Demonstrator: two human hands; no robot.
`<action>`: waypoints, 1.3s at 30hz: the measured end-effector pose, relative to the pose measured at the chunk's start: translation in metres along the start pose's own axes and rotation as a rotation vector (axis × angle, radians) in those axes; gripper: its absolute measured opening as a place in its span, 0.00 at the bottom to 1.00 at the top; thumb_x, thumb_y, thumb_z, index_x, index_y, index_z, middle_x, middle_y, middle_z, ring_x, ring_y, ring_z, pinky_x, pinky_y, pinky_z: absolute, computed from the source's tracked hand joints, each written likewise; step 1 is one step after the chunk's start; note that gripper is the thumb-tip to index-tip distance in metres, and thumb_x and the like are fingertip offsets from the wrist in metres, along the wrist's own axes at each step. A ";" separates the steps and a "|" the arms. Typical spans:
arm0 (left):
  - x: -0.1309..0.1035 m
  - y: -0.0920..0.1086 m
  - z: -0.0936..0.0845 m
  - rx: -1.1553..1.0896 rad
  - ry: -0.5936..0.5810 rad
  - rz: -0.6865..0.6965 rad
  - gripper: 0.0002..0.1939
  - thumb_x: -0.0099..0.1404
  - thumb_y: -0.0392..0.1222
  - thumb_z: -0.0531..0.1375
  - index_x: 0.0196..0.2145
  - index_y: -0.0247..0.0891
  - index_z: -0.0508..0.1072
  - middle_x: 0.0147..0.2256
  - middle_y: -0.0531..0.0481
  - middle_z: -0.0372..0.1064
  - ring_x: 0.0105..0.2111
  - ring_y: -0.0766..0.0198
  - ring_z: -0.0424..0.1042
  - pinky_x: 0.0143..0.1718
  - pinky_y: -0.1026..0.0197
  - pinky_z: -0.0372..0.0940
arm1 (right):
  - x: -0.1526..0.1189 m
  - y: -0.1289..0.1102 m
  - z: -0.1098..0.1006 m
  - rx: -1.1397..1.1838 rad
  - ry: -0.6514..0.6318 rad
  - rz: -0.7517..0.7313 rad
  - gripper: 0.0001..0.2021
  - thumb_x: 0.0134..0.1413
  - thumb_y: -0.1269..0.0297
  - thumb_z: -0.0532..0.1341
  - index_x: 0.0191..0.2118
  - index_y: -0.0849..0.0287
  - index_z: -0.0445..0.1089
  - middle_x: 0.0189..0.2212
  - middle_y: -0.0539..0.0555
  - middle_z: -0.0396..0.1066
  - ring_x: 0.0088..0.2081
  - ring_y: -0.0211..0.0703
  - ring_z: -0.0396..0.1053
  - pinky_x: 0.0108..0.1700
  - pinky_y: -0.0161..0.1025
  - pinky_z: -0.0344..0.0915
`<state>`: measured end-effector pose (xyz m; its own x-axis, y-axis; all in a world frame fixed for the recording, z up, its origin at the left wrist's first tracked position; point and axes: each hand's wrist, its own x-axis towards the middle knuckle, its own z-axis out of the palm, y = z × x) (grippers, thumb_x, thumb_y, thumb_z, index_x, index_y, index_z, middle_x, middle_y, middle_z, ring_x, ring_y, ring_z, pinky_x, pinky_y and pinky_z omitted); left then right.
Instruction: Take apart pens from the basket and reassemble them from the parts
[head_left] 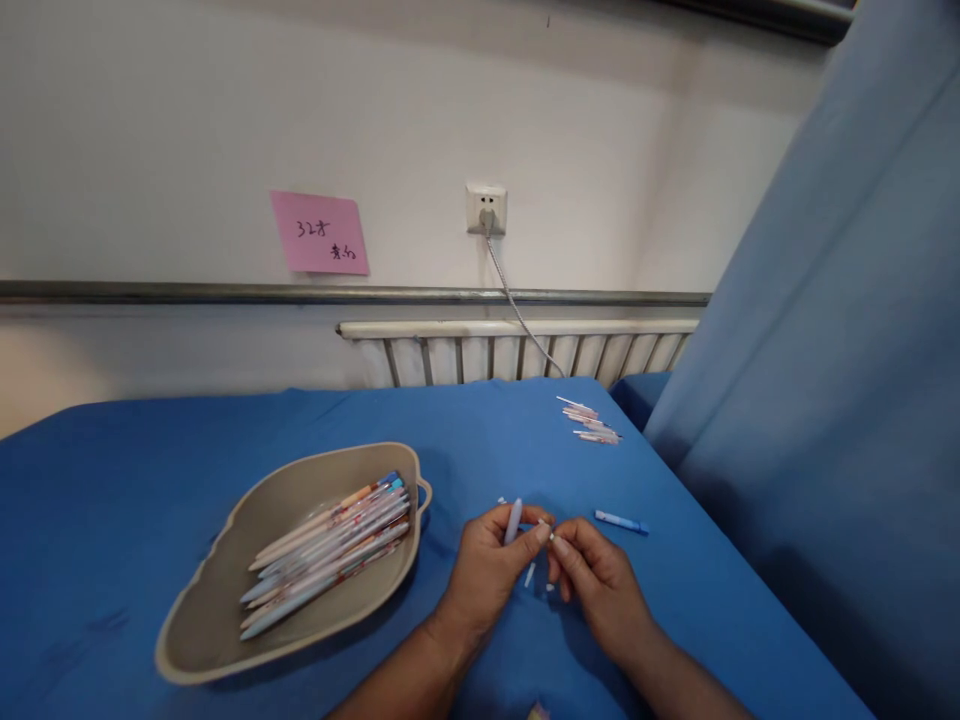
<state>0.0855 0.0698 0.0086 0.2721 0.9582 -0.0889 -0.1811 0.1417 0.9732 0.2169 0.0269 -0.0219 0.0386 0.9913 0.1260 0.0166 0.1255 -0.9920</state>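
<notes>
Over the blue table, my left hand (491, 565) is closed, with a pale lavender pen piece (513, 521) held upright between its fingers. Its thumb and fingertips also pinch a tiny white piece, mostly hidden. Close beside it, my right hand (596, 580) is closed at the fingertips, meeting the left ones at a small white bit (552, 536). Below the fingertips a short white piece (529, 575) lies on the cloth. A blue pen part (621, 522) rests to the right of my right hand.
A beige basket (296, 660) with several pens (330, 550) stands at the left on the blue tablecloth (480, 440). Several thin refills (591, 422) lie near the back right corner. Behind are a white radiator, a wall socket and a cable; a blue curtain (825, 350) hangs right.
</notes>
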 end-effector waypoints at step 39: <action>-0.001 0.010 0.001 -0.076 0.097 0.000 0.13 0.50 0.47 0.67 0.29 0.33 0.74 0.21 0.54 0.66 0.18 0.73 0.59 0.20 0.70 0.54 | -0.001 -0.009 0.000 -0.033 -0.009 0.004 0.13 0.57 0.57 0.56 0.26 0.60 0.63 0.18 0.46 0.62 0.20 0.32 0.56 0.23 0.31 0.52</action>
<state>0.0838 0.0699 0.0189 0.1800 0.9772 -0.1129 -0.2527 0.1568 0.9547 0.2165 0.0244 -0.0134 0.0295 0.9921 0.1220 0.0499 0.1204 -0.9915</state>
